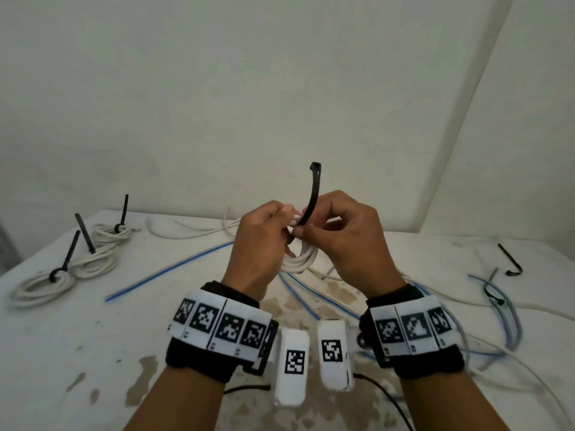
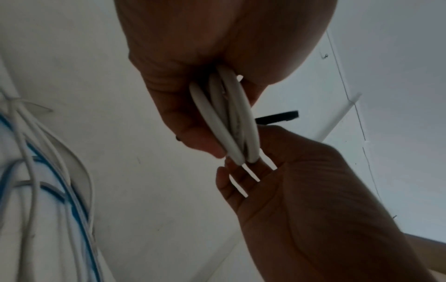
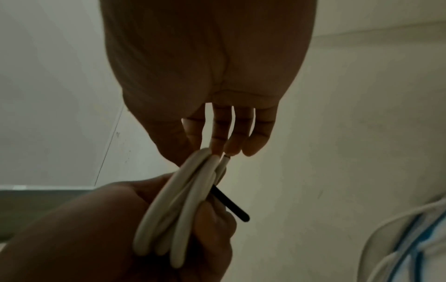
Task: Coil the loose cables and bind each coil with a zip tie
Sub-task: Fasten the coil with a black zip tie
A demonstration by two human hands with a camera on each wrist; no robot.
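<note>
- Our left hand grips the white coil with fingers curled round its bundled loops, holding it up above the table, just in front of our wrists.
- Our right hand pinches the black zip tie between thumb and forefinger right at the coil; the tie's head end stands up above both hands, and in the right wrist view its other end pokes out past the loops on the left hand's side.
- To do this step well, we judge we should keep the loops squeezed flat together, bring the pointed tail round the whole bundle, feed it into the head and pull snug, so that no loop slips free.
- Counting: three white coils already tied lie well off to the left of our left hand, each with a tie tail sticking up; one coil is in hand.
- Loose white and blue cables lie beyond and to the right of our hands; we cannot count them surely.
- One spare black tie lies far to the right of our right hand.
</note>
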